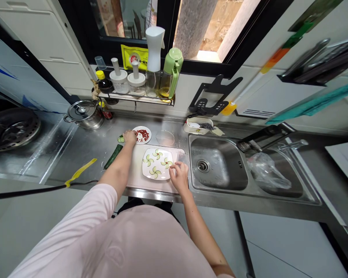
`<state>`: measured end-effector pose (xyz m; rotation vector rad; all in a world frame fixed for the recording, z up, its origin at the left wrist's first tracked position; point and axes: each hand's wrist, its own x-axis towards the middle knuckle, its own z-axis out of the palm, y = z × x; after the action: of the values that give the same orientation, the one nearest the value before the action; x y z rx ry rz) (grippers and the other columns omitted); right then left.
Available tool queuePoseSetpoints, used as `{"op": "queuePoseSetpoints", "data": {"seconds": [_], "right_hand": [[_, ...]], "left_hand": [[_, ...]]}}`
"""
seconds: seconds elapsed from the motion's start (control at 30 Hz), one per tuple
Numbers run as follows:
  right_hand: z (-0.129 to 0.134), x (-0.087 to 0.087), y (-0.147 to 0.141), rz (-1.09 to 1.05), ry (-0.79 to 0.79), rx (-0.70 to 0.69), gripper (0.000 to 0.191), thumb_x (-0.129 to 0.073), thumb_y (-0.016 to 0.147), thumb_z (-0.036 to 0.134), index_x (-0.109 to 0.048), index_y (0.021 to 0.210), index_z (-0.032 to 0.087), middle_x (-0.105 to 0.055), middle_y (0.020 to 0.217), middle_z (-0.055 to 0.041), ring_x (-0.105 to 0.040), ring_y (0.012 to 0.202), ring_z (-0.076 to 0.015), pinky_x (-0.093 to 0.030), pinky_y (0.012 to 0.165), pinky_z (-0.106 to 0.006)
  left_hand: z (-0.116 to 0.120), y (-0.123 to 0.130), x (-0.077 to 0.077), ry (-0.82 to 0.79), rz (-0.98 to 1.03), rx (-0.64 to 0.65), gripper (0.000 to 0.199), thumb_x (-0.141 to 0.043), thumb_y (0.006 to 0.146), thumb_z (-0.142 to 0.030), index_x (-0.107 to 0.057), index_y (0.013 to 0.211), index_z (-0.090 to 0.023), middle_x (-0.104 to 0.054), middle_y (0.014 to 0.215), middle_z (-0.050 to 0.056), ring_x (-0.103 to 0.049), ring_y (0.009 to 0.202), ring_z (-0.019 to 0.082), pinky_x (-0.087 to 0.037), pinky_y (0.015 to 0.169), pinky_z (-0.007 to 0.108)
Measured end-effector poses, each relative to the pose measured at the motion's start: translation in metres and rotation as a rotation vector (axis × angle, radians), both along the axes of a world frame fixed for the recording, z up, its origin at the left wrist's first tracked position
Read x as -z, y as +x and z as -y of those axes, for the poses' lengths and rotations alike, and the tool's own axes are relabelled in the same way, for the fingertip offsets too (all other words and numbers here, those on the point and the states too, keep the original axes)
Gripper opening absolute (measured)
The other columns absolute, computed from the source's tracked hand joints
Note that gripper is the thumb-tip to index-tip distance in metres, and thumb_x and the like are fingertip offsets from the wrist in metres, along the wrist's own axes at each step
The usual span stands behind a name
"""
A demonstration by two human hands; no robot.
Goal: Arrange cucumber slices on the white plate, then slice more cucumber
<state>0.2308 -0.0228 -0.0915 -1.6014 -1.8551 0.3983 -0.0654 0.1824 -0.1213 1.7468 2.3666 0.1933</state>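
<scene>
My left hand (129, 138) is at the left rim of a small white plate (147, 140) holding chopped red pieces (143, 134). Its fingers are drawn together, and whatever is between their tips is too small to make out. Cucumber slices (121, 138) lie just left of that hand. On a pale cutting board (135, 170) rests a squarish white plate (157, 157) with several pinwheels of thin cucumber slices, some with red centres. My right hand (179, 177) hovers at this plate's right edge, fingers bent and apart, with nothing visible in them. A dark green cucumber piece (113, 156) lies left of the board.
Right of the board is a steel sink (220, 166), with a plastic bag (268, 172) over the second basin. A lidded pot (85, 114) stands back left. Above the counter, a rack (139, 97) carries jars and an oil bottle (171, 73). A black strap (31, 192) crosses at left.
</scene>
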Motion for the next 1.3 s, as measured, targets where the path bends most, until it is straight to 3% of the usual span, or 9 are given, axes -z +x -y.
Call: {"op": "queuePoseSetpoints", "data": {"seconds": [0.27,0.4,0.5,0.67,0.8,0.97,1.1,1.2,1.3], "right_hand": [[0.0,0.0,0.0,-0.014,-0.005,0.004,0.013,-0.052,0.085,0.027,-0.065,0.085,0.023,-0.053,0.106,-0.0088,-0.043,0.106,-0.0268,-0.036,0.092,-0.045],[0.0,0.001,-0.001,-0.016,-0.007,-0.004,0.013,-0.052,0.086,0.027,-0.065,0.084,0.023,-0.053,0.105,-0.0084,-0.042,0.106,-0.0264,-0.036,0.093,-0.044],[0.0,0.003,-0.002,-0.019,-0.004,-0.013,0.013,-0.052,0.086,0.027,-0.064,0.085,0.023,-0.053,0.104,-0.0081,-0.042,0.106,-0.026,-0.035,0.094,-0.043],[-0.002,0.002,-0.007,-0.033,0.004,-0.034,0.013,-0.052,0.086,0.026,-0.064,0.084,0.022,-0.053,0.103,-0.0081,-0.044,0.104,-0.0252,-0.036,0.094,-0.042],[-0.004,0.0,-0.014,-0.049,0.014,-0.048,0.013,-0.052,0.086,0.025,-0.065,0.084,0.022,-0.054,0.102,-0.0079,-0.045,0.104,-0.0248,-0.035,0.094,-0.042],[-0.009,-0.004,-0.023,-0.091,0.011,-0.067,0.013,-0.052,0.085,0.026,-0.065,0.086,0.022,-0.055,0.1,-0.0076,-0.046,0.104,-0.0245,-0.036,0.093,-0.041],[-0.017,-0.011,-0.034,-0.197,0.012,-0.086,0.012,-0.053,0.083,0.026,-0.064,0.084,0.021,-0.058,0.096,-0.0068,-0.05,0.102,-0.0229,-0.034,0.095,-0.041],[-0.024,-0.022,-0.047,-0.34,-0.021,-0.071,0.011,-0.055,0.081,0.028,-0.064,0.081,0.022,-0.061,0.092,-0.0051,-0.053,0.097,-0.0212,-0.037,0.093,-0.04],[-0.03,-0.037,-0.062,-0.546,-0.113,-0.036,0.015,-0.055,0.081,0.034,-0.064,0.081,0.022,-0.062,0.094,-0.0053,-0.054,0.096,-0.0205,-0.044,0.077,-0.032]], "left_hand": [[-0.001,0.002,-0.001,0.025,0.04,-0.084,0.023,-0.05,0.085,-0.029,-0.07,0.089,-0.02,-0.065,0.1,0.014,-0.057,0.096,0.026,-0.036,0.081,0.036],[0.002,0.0,-0.001,0.093,0.157,-0.133,0.02,-0.051,0.083,-0.028,-0.069,0.085,-0.019,-0.068,0.092,0.013,-0.06,0.089,0.025,-0.039,0.078,0.035],[0.003,0.002,-0.001,0.181,0.359,-0.234,0.016,-0.054,0.08,-0.024,-0.068,0.085,-0.019,-0.069,0.088,0.008,-0.061,0.082,0.02,-0.041,0.073,0.029],[0.01,0.02,-0.001,0.354,0.871,-0.406,0.022,-0.053,0.079,-0.023,-0.064,0.096,-0.015,-0.067,0.079,0.003,-0.058,0.062,0.011,-0.042,0.057,0.021],[0.026,0.039,-0.009,0.438,1.223,-0.457,0.029,-0.059,0.073,-0.019,-0.064,0.101,-0.013,-0.067,0.08,0.004,-0.058,0.062,0.008,-0.044,0.058,0.02],[0.062,0.058,-0.031,0.333,1.525,-0.414,0.032,-0.067,0.069,-0.025,-0.066,0.098,-0.014,-0.069,0.087,0.006,-0.057,0.062,0.007,-0.036,0.05,0.017],[0.097,0.073,-0.052,0.298,1.713,-0.301,0.034,-0.074,0.063,-0.027,-0.067,0.095,-0.017,-0.069,0.089,0.004,-0.058,0.063,0.006,-0.036,0.051,0.015],[0.12,0.083,-0.068,0.28,1.723,-0.192,0.033,-0.074,0.065,-0.031,-0.066,0.095,-0.02,-0.069,0.092,0.003,-0.059,0.067,0.007,-0.039,0.054,0.016],[0.135,0.091,-0.083,0.314,1.673,-0.1,0.03,-0.073,0.067,-0.032,-0.065,0.093,-0.019,-0.07,0.09,0.004,-0.061,0.07,0.009,-0.041,0.056,0.017]]}}
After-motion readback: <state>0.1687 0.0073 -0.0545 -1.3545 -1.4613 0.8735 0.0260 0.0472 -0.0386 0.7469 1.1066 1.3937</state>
